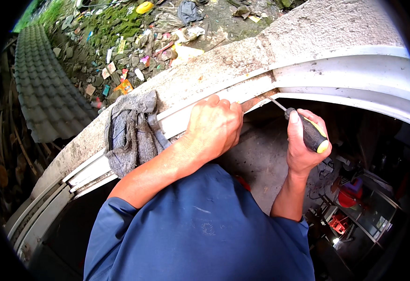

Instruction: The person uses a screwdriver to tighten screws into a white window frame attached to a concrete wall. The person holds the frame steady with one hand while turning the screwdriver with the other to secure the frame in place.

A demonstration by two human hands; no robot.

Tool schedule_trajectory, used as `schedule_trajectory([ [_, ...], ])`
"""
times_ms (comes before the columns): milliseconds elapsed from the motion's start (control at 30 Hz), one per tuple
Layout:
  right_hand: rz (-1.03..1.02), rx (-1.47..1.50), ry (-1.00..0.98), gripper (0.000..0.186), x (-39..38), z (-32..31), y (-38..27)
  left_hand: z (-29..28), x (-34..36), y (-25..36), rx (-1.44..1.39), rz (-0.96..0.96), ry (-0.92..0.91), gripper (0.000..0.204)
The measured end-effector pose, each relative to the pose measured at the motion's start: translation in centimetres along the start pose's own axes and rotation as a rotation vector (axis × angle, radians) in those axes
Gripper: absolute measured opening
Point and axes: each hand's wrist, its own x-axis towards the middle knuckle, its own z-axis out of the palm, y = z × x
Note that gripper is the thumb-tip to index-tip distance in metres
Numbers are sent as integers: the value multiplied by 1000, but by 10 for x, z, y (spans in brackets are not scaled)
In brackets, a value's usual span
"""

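Note:
My right hand (pixel 304 152) is closed around the black and yellow handle of a screwdriver (pixel 314 133). Its thin metal shaft points up and left, and the tip meets a dirty, brownish stretch of the white window frame (pixel 350 75) near a joint. My left hand (pixel 216 122) is curled closed against the frame, left of the tip; its fingertips and whatever they grip are hidden. A brownish strip (pixel 253 103) shows between that hand and the screwdriver tip. Left of my left forearm, a dirty grey rag (pixel 137 133) lies draped over the frame and ledge.
A rough concrete ledge (pixel 308 30) runs outside the frame. Beyond it, rubble and litter (pixel 134 61) cover the ground, beside a grey tiled roof (pixel 45 79). Below on the inner side are a grey floor (pixel 265 164), a red round object (pixel 347 197) and a glass-topped piece of furniture (pixel 373 220).

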Motion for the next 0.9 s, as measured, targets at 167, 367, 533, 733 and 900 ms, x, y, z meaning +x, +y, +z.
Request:
schedule_trajectory([
  [167,-10,-37,6,24,3,9,2,-1,1,2,-6,-6,-3,19],
  [367,10,-3,-7,24,2,11,-3,-2,1,2,3,-8,8,19],
  [533,11,-15,24,25,4,9,-6,-2,1,2,4,-14,-5,19],
  [733,-37,-37,10,26,0,13,5,-1,0,2,-8,-20,3,20],
  [900,-17,16,-15,24,-2,7,2,1,-1,1,-2,-20,4,20],
])
